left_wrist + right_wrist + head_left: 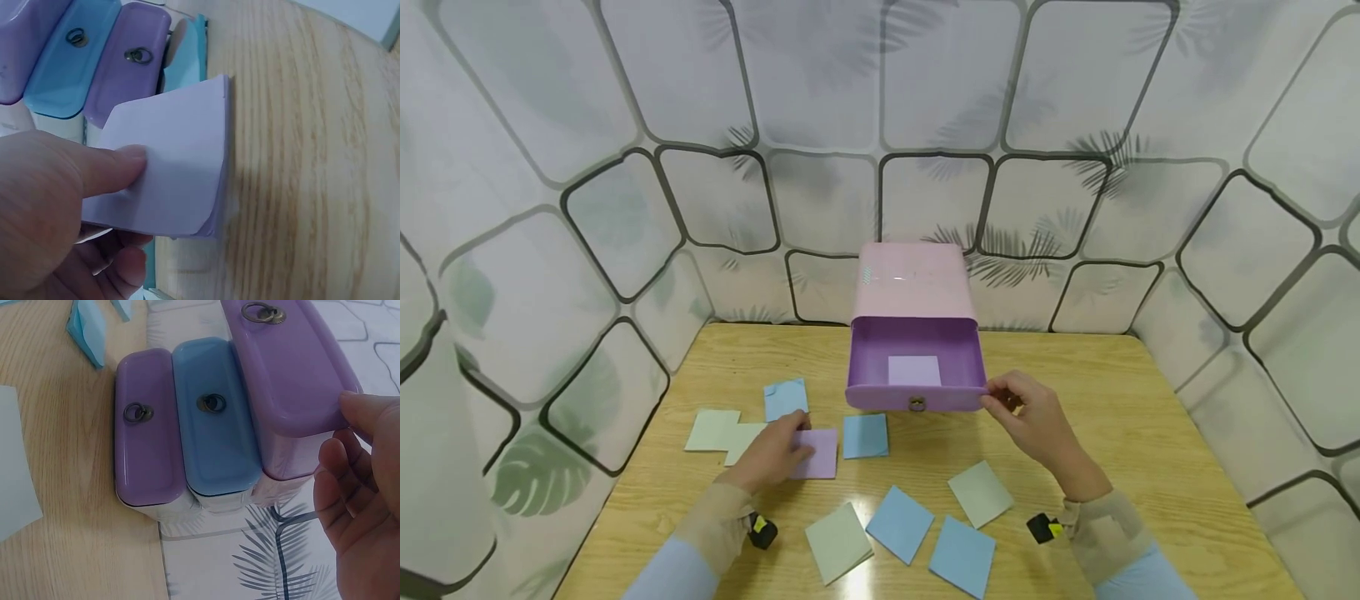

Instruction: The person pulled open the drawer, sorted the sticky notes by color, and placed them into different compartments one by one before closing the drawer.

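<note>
My left hand (767, 458) pinches a small stack of purple paper squares (820, 455), thumb on top and fingers beneath, close over the table's left side. My right hand (1033, 421) holds the right front corner of a purple drawer (880, 397), thumb on its front and fingertips at the edge behind. The drawer is pulled out of a pink chest (913, 279), and a light purple paper (914, 372) lies inside. Below it, in the right wrist view, a blue drawer (215, 450) and another purple drawer (150, 462) are closed, each with a ring pull.
Several blue papers lie about the wooden table, one (865, 437) just in front of the chest and another (900, 525) nearer me. Green papers (711, 430) sit at the left, with more (838, 543) at the front. Patterned cloth (827, 200) walls the table's back and sides.
</note>
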`<state>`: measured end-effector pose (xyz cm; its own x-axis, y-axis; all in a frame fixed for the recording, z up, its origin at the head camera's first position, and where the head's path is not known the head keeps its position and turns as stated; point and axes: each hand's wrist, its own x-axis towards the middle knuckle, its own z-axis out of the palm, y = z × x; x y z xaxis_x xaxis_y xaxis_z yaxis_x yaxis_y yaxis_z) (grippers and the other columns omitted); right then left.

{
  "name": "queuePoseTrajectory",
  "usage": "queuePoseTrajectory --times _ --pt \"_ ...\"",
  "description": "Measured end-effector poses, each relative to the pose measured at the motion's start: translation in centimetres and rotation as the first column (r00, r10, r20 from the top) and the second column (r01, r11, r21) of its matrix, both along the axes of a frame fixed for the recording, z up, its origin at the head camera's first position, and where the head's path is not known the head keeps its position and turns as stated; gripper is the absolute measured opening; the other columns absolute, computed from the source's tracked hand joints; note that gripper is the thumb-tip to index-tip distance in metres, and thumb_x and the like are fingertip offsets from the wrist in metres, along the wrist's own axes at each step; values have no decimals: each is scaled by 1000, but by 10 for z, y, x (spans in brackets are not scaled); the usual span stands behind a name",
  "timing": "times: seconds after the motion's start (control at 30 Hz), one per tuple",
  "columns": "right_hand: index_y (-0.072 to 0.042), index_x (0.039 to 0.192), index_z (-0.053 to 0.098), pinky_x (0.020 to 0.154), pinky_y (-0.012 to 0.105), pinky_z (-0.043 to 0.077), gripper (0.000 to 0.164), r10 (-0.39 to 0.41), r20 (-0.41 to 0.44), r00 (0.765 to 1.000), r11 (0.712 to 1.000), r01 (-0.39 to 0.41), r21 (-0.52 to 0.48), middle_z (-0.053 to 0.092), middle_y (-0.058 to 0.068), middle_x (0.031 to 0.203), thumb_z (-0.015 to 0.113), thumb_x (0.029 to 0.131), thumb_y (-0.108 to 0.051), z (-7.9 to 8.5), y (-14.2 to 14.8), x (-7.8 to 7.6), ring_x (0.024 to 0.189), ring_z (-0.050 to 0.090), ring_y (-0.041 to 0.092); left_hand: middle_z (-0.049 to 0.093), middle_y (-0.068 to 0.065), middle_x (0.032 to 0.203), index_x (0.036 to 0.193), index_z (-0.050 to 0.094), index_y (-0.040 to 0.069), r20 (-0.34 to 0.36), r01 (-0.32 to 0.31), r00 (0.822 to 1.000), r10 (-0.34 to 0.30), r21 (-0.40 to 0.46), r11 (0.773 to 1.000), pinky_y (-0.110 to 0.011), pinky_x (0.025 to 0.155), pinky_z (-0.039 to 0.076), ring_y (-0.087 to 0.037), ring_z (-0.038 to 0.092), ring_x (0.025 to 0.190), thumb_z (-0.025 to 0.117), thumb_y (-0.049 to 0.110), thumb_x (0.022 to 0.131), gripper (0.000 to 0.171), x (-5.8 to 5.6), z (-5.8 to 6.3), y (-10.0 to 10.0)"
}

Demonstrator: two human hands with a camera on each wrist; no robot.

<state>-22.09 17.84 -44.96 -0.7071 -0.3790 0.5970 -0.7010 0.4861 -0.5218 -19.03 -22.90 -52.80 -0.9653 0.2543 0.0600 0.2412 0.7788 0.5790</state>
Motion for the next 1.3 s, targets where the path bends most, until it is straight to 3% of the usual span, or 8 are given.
queuePoseTrajectory --times 0.4,0.87,1.07,1.3 --pt "-12 94 65 54 18 46 17 16 -17 1000 1000 -16 -16 60 -6 84 72 85 0 -1 0 0 64 54 5 54 4 80 91 49 16 22 22 999 -24 81 996 -28 62 43 -12 50 71 66 10 92 18 4 11 -4" --pt "-12 95 65 54 18 47 16 20 -1 1000 999 -20 -33 60 -5 84 71 85 -1 -2 -1 0 66 55 6 62 -3 89 97 53 14 -114 34 993 -23 96 995 -27 60 47 -11 55 72 61 9 94 11 16 50 6" --pt "-12 95 65 54 18 47 15 16 1 1000 999 -16 -30 60 -5 85 71 86 -2 -3 -1 -1 66 55 6 58 -2 87 100 54 9 -244 31 969 -21 38 999 -26 57 45 -10 52 69 57 7 96 5 22 68 9" --pt "-11 95 65 54 18 47 15 25 -4 1000 999 -25 -43 60 -5 85 71 85 -1 -2 -1 -1 65 55 6 56 -5 88 100 53 5 -387 55 921 -50 2 998 -27 57 47 -13 54 72 58 4 95 8 26 85 9"
